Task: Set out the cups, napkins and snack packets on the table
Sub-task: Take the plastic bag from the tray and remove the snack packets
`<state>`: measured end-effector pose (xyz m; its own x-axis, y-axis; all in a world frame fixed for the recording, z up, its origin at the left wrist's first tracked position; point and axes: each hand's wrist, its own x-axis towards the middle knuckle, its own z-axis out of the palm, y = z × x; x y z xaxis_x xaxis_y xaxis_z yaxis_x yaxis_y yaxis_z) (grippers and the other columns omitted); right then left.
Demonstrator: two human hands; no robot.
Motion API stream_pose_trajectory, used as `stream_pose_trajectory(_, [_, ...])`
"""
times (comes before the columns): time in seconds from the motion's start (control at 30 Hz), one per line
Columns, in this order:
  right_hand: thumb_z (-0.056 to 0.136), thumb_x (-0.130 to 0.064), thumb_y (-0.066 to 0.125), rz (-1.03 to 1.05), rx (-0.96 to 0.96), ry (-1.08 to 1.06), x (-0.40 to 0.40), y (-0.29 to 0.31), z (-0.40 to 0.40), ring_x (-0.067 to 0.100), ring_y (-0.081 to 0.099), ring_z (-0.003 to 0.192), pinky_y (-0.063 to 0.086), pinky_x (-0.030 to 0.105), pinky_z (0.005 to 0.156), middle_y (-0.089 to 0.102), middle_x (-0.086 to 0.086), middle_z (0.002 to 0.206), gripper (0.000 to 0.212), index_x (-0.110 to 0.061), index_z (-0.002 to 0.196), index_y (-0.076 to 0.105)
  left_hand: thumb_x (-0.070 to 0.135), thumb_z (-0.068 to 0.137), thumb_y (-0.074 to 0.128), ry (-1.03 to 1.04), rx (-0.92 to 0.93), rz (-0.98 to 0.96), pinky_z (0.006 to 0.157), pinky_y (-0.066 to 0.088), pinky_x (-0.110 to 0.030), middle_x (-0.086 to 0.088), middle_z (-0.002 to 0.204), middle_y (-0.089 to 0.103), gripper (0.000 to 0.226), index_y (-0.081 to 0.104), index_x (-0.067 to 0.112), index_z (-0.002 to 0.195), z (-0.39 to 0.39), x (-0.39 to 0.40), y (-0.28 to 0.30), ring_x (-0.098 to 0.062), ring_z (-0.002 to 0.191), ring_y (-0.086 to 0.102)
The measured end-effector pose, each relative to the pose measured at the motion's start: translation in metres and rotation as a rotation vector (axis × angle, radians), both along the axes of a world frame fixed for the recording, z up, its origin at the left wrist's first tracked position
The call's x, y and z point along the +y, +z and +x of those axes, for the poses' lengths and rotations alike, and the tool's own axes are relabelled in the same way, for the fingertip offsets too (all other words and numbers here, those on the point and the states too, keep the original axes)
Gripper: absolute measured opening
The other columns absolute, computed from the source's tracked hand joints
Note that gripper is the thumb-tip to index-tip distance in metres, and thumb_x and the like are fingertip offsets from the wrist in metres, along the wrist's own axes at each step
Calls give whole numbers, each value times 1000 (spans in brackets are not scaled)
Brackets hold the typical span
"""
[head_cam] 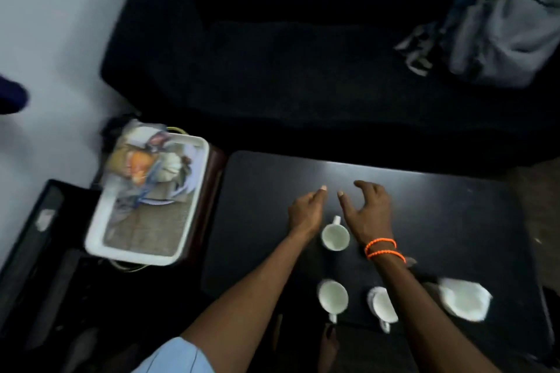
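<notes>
Three white cups stand on the dark table (pixel 439 209): the far cup (pixel 335 235) between the two wrists, its handle pointing away from the person, and two near the front edge — the left cup (pixel 332 297) and the right cup (pixel 382 303), the latter partly hidden under the right forearm. White napkins (pixel 465 300) lie bunched at the table's right front, well apart from the far cup.

Both hands are over the table beyond the far cup and hold nothing. The left hand (pixel 306 212) has loosely curled fingers; the right hand (pixel 368 210) is spread, fingers arched and apart. Neither touches a cup.

Snack packets (pixel 145 160) remain heaped in the white tray (pixel 194 212), which sits on a stand just beside the table's left end. The frame is blurred, so their number cannot be told.

Judgement: cups appear placed and napkins are on the table though not distributed — the packets are the outstanding step. The next move calls for a reach left to the tray, a grasp on crinkly, light packets, and a carry back clear of the upright cups, which a passing forearm could tip.
</notes>
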<state>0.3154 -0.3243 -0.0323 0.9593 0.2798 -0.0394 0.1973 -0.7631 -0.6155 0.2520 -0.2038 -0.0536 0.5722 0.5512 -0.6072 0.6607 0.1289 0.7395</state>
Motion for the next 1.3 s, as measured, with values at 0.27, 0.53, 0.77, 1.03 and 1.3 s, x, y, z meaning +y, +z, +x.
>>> stream_pose_trajectory(0.27, [87, -28, 75, 51, 177, 345, 213, -1, -58, 36, 60, 112, 42, 35, 97, 66, 20, 114, 40, -1, 115, 68, 53, 96, 56, 338, -50, 67, 95, 56, -53, -22, 106, 75, 54, 76, 4, 101, -69, 178, 8, -38, 106, 70])
stream_pose_trajectory(0.53, [86, -46, 72, 106, 688, 386, 380, -18, -106, 28, 67, 109, 50, 33, 97, 74, 12, 113, 50, -8, 118, 69, 31, 94, 64, 582, 75, 438, 78, 43, -34, -17, 110, 73, 27, 74, 8, 105, -162, 333, 20, -36, 106, 65])
stream_pose_trajectory(0.77, [75, -65, 73, 398, 1208, 84, 454, -42, -130, 21, 60, 78, 50, 37, 79, 61, 5, 85, 56, -15, 97, 62, 38, 92, 65, 248, 189, 526, 107, 46, -44, -15, 139, 55, 52, 58, 18, 140, -199, 417, 1, -34, 128, 53])
stream_pose_trajectory(1.03, [79, -43, 80, 603, 1417, 104, 484, -50, -133, 33, 68, 115, 54, 50, 101, 71, 14, 123, 61, -9, 127, 66, 56, 92, 53, 246, 137, 436, 97, 53, -45, -10, 122, 70, 46, 63, 32, 129, -205, 431, -17, -30, 111, 65])
stream_pose_trajectory(1.3, [84, -24, 78, 727, 1408, 271, 484, -41, -138, 48, 59, 123, 47, 62, 104, 59, 31, 134, 58, 5, 130, 58, 63, 91, 46, 376, 55, 383, 95, 56, -43, -7, 117, 73, 48, 68, 32, 119, -209, 430, -19, -28, 105, 68])
